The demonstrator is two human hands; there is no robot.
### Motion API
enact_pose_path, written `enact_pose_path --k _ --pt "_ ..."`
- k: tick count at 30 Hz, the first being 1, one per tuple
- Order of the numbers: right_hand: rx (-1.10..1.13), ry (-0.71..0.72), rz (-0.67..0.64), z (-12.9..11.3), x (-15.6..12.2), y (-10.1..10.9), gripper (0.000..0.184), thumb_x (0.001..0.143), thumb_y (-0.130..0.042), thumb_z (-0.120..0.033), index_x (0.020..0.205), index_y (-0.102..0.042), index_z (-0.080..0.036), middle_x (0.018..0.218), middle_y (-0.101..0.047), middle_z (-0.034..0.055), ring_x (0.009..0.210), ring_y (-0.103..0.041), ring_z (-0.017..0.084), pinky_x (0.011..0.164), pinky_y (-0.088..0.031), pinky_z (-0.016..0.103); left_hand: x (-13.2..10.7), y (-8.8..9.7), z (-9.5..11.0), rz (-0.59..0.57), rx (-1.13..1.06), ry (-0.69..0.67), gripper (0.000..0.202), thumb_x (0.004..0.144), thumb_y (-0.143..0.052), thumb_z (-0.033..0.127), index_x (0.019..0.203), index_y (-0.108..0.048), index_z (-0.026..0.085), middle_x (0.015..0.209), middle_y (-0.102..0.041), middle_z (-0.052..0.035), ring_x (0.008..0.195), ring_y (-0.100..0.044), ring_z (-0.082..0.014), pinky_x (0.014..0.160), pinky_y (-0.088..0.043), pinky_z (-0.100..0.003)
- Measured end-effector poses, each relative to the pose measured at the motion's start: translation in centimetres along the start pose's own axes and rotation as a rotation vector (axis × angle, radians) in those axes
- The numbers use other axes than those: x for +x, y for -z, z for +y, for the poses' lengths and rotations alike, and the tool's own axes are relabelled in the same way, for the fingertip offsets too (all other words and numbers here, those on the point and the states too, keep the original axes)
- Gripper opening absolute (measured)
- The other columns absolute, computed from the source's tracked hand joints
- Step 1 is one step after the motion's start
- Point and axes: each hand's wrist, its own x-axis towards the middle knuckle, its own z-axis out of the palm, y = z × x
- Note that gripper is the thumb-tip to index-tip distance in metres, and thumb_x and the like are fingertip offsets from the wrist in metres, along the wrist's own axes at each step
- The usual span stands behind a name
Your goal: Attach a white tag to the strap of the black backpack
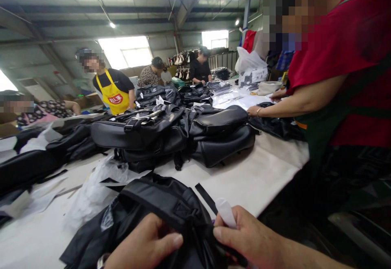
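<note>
Your left hand and right hand sit at the bottom edge of the view, both closed on the black bag that lies on the counter directly in front of you. Your left hand curls over the near side of the bag, thumb pointing right and pressed against the fabric. Your right hand pinches the bag's dark gathered edge with its thumb, just beside your left thumb. A white slip stands up from between your right fingers, and a black strap runs out from behind that hand onto the pale counter top.

Left of your bag, touching it, lies a crumpled clear plastic bag. Farther up the counter, well apart from your hands, is a pile of black bags stacked on one another, with more dark bags trailing off to the left.

On your right a person in a red top stands at the counter's edge, one hand resting beside the pile. Across the counter stands a person in a yellow apron, and two more people are at the far end.
</note>
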Motion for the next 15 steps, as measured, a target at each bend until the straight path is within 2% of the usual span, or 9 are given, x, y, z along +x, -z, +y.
enact_pose_path --k 2,4,6,7,8,9,10,12,15 --pt "0.004 0.003 -0.02 0.0 0.1 -0.1 0.014 0.075 -0.056 -0.026 0.067 -0.051 -0.017 0.05 -0.047 -0.0056 0.046 -0.042 0.007 0.046 -0.033 0.019 -1.1 0.7 0.6 -0.026 0.116 -0.064 0.036 0.079 -0.065 0.05 0.065 -0.06 0.018 0.062 -0.056 0.0 0.06 -0.049 -0.0153 0.054 -0.038 -0.024" --pt "0.0 0.009 -0.027 -0.1 0.2 -0.3 0.016 0.074 -0.057 -0.027 0.064 -0.049 -0.017 0.049 -0.045 -0.0058 0.046 -0.041 0.007 0.045 -0.032 0.019 -1.7 0.8 1.1 0.173 0.134 -0.202 0.037 0.086 -0.058 0.045 0.06 -0.055 0.019 0.057 -0.05 0.0014 0.055 -0.045 -0.0132 0.052 -0.036 -0.023" --pt "0.002 0.011 -0.028 -0.2 0.3 -0.5 0.017 0.074 -0.057 -0.027 0.063 -0.048 -0.017 0.048 -0.044 -0.006 0.046 -0.04 0.007 0.045 -0.03 0.018 -1.5 0.2 1.6 0.437 0.142 -0.37 0.026 0.089 -0.056 0.037 0.071 -0.061 0.02 0.07 -0.06 -0.0019 0.071 -0.055 -0.0174 0.068 -0.044 -0.024" --pt "0.007 0.014 -0.029 -0.3 0.3 -0.7 0.017 0.074 -0.057 -0.027 0.063 -0.048 -0.017 0.048 -0.044 -0.006 0.045 -0.04 0.007 0.044 -0.03 0.018 -1.2 -0.2 1.9 0.506 0.177 -0.436 0.017 0.089 -0.056 0.034 0.083 -0.066 0.022 0.084 -0.066 -0.0045 0.09 -0.059 -0.0216 0.082 -0.045 -0.027" --pt "0.009 0.021 -0.033 -0.4 0.3 -0.8 0.017 0.074 -0.057 -0.026 0.063 -0.048 -0.017 0.048 -0.044 -0.0059 0.045 -0.04 0.007 0.044 -0.03 0.018 -0.8 -0.6 2.1 0.508 0.23 -0.482 0.016 0.089 -0.057 0.031 0.098 -0.068 0.024 0.102 -0.068 -0.0059 0.11 -0.054 -0.0256 0.096 -0.041 -0.033" --pt "0.008 0.031 -0.037 -0.4 0.4 -0.8 0.017 0.074 -0.057 -0.026 0.063 -0.049 -0.017 0.048 -0.045 -0.0058 0.045 -0.04 0.007 0.044 -0.03 0.019 -0.4 -1.1 2.3 0.456 0.289 -0.507 0.024 0.088 -0.058 0.029 0.111 -0.067 0.027 0.116 -0.066 -0.0055 0.124 -0.046 -0.0283 0.107 -0.032 -0.038" --pt "0.007 0.04 -0.037 -0.4 0.4 -0.8 0.017 0.075 -0.057 -0.026 0.063 -0.049 -0.017 0.048 -0.045 -0.0056 0.045 -0.04 0.007 0.044 -0.03 0.019 0.0 -1.5 2.4 0.385 0.334 -0.51 0.032 0.089 -0.057 0.028 0.119 -0.064 0.03 0.123 -0.064 -0.0043 0.13 -0.042 -0.0293 0.113 -0.024 -0.042" --pt "0.004 0.053 -0.029 -0.4 0.4 -0.8 0.018 0.075 -0.058 -0.027 0.063 -0.05 -0.017 0.047 -0.046 -0.0057 0.045 -0.04 0.007 0.044 -0.03 0.019 0.5 -2.3 2.4 0.28 0.347 -0.447 0.036 0.091 -0.053 0.029 0.125 -0.062 0.033 0.125 -0.065 -0.0031 0.125 -0.049 -0.0285 0.114 -0.024 -0.043" --pt "-0.01 0.063 -0.023 -0.3 0.3 -0.7 0.019 0.076 -0.057 -0.029 0.064 -0.05 -0.017 0.047 -0.045 -0.0058 0.044 -0.039 0.007 0.044 -0.029 0.019 0.3 -2.8 1.9 0.241 0.261 -0.346 0.034 0.092 -0.049 0.035 0.122 -0.065 0.031 0.125 -0.065 -0.0049 0.118 -0.056 -0.0282 0.106 -0.038 -0.038"
